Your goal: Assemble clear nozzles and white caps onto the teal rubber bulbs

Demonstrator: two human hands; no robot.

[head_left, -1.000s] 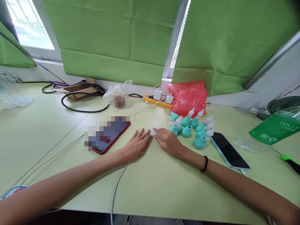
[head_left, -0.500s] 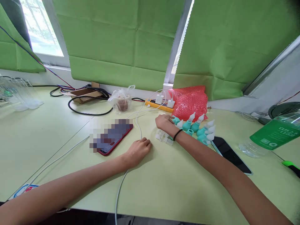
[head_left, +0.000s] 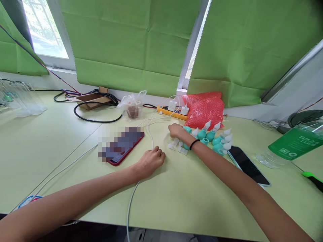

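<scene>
Resting on the table (head_left: 189, 201), the left hand (head_left: 151, 162) has its fingers curled in; whether they hold anything I cannot tell. The right hand (head_left: 176, 130) is at the left end of a group of green bulbs (head_left: 202, 134), near some clear plastic pieces (head_left: 183, 151). Its fingers are mostly hidden, so their opening and any grip are unclear. The bulbs sit before a red bag (head_left: 204, 109).

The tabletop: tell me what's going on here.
A person's right hand reaches in beside the teal bulbs on the pale green table; its fingertips are hidden, so any grip cannot be told. Clear plastic pieces lie on its near side. The left hand rests curled on the table, near the red-edged phone.
</scene>
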